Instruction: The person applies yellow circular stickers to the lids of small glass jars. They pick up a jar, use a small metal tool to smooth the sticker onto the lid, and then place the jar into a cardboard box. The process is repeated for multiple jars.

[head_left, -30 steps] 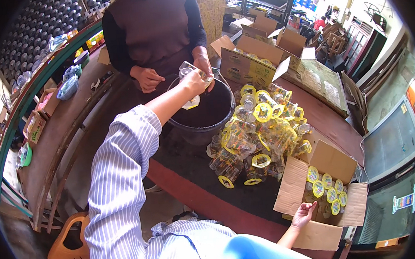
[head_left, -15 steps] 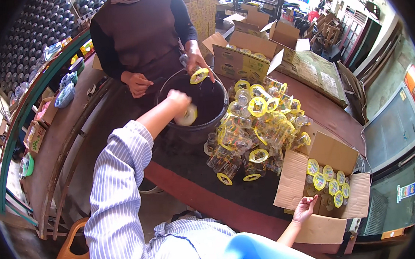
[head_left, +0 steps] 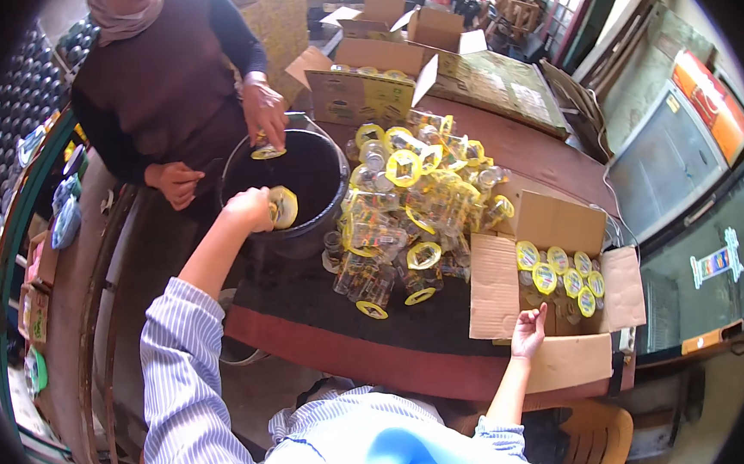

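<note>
My left hand (head_left: 250,211) grips a sealed plastic cup (head_left: 284,209) with a yellow-rimmed lid, tilted over the near rim of a black bucket (head_left: 333,209). Across from me, a co-worker's hand (head_left: 265,110) holds a similar cup (head_left: 268,152) over the bucket's far side. My right hand (head_left: 527,331) rests by the near edge of an open cardboard box (head_left: 494,284), fingers curled, with nothing visible in them. Several yellow-lidded cups (head_left: 573,282) stand inside that box. Between bucket and box lies a large heap of clear cups (head_left: 406,221) with yellow rims.
An open carton (head_left: 358,95) with cups stands at the far side of the reddish-brown table (head_left: 328,347). The co-worker (head_left: 159,83) stands behind the bucket. An orange plastic chair (head_left: 593,436) is at lower right, a glass-fronted cabinet (head_left: 696,295) at far right.
My view has shifted, moving the scene left. My left hand holds its cup steadier at the bucket's rim. The co-worker's cup has gone lower, into the bucket's mouth. My right hand stays by the box.
</note>
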`<action>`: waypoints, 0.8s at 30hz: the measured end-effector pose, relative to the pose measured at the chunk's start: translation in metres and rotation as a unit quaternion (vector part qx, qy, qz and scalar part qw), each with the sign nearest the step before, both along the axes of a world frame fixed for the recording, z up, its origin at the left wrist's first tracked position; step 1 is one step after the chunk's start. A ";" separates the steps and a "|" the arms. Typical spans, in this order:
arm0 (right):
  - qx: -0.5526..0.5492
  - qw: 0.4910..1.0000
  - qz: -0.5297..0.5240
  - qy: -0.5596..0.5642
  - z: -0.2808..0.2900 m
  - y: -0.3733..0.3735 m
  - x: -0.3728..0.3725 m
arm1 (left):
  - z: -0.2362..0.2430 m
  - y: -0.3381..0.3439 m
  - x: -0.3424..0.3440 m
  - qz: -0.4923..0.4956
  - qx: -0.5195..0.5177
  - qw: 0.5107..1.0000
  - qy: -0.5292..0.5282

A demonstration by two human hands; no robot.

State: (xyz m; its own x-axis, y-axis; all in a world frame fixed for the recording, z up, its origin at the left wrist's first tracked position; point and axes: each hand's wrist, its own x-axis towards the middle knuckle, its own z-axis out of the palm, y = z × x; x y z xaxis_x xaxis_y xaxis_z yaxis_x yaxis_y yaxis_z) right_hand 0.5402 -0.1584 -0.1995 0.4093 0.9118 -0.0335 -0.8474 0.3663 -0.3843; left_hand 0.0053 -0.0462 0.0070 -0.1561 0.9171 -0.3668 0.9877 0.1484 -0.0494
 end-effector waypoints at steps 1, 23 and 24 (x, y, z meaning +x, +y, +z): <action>0.000 1.000 -0.001 0.002 -0.001 0.000 0.000 | 0.005 -0.003 0.003 0.025 0.065 0.997 -0.028; -0.050 0.998 0.027 0.007 0.007 -0.003 0.000 | -0.130 0.056 0.202 0.022 0.239 0.810 -0.535; -0.070 0.997 0.027 0.008 0.011 -0.004 -0.003 | -0.125 0.053 0.206 0.055 0.193 0.826 -0.527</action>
State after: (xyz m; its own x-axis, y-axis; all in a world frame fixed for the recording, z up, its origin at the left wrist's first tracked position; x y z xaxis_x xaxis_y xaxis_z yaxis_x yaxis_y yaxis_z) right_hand 0.5374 -0.1625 -0.1886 0.3582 0.9186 -0.1671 -0.8706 0.2639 -0.4152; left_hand 0.2117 0.0069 -0.1181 -0.0272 0.9990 -0.0358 0.4307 0.0441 0.9014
